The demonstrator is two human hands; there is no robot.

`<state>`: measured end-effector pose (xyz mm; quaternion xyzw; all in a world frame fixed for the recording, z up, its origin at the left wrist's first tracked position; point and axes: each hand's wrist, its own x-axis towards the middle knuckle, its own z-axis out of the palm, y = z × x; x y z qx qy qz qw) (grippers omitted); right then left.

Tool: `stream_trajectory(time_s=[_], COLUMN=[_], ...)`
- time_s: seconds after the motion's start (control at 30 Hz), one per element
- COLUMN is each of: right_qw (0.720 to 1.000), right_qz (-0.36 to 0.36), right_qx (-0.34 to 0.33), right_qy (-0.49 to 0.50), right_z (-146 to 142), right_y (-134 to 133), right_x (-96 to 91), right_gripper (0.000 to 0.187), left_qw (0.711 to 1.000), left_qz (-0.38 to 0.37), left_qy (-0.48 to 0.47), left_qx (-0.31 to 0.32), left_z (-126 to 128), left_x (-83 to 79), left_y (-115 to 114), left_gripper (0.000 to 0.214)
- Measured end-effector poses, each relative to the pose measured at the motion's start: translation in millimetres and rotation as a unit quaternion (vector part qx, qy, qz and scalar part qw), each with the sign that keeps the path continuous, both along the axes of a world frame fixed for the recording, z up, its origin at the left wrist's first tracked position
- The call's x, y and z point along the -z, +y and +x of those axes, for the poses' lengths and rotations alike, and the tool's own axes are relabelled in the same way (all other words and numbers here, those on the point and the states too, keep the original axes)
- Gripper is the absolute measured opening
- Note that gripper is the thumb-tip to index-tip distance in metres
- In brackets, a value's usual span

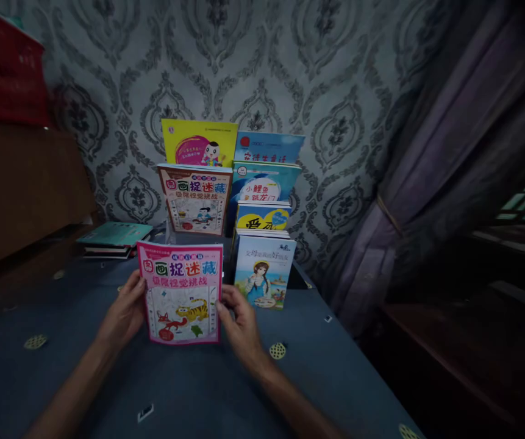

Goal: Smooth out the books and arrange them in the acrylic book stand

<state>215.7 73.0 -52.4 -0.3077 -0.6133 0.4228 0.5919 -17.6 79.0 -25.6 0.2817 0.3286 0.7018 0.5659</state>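
A pink-bordered children's book (182, 296), its cover showing a yellow tiger and a red fox, stands upright between my two hands. My left hand (127, 311) grips its left edge, fingers partly hidden behind it. On the right edge my right hand (239, 317) closes with the thumb in front. Just behind is a brown-bordered book (197, 204) of the same design, and above it a yellow book (198, 141). To the right, a light-blue book with a girl on the cover (264, 274) fronts a stepped row of upright books (266, 182).
A few books lie stacked flat (114, 235) at the back left of the dark blue tablecloth (198, 390). A red basket (8, 73) sits on a brown box (24, 183) at far left. Patterned wall behind; a tied purple curtain (376, 244) hangs at right.
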Motion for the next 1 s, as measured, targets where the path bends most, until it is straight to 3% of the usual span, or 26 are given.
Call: stream_trajectory(time_s=[0.13, 0.23, 0.43, 0.57, 0.7, 0.83, 1.0], right_qw=[0.999, 0.999, 0.999, 0.999, 0.999, 0.999, 0.998], right_qz=[-0.012, -0.002, -0.008, -0.029, -0.024, -0.012, 0.023], right_qx=[-0.014, -0.017, -0.005, -0.007, 0.005, 0.012, 0.014], right_qy=[-0.027, -0.030, -0.042, -0.036, -0.044, -0.048, -0.051], right_z=[4, 4, 5, 6, 4, 2, 7], right_y=[1, 2, 3, 9, 24, 45, 75], right_x=[15.3, 17.1, 13.8, 8.9, -12.2, -48.7, -92.1], right_gripper=[0.023, 0.024, 0.027, 0.025, 0.020, 0.016, 0.013], left_qw=[0.998, 0.992, 0.940, 0.916, 0.926, 0.940, 0.935], left_qz=[-0.035, -0.039, 0.001, 0.044, 0.071, 0.069, 0.090], left_qy=[0.042, 0.102, 0.334, 0.391, 0.366, 0.333, 0.343], left_qx=[0.032, 0.055, 0.073, 0.075, 0.053, 0.023, 0.003], left_z=[-9, -19, -39, -36, -25, -20, -18], left_x=[14.7, 15.2, -8.2, -26.4, -43.9, -65.2, -97.8], left_y=[-2, -3, 0, 6, 21, 42, 63], left_gripper=[0.057, 0.057, 0.041, 0.035, 0.027, 0.022, 0.024])
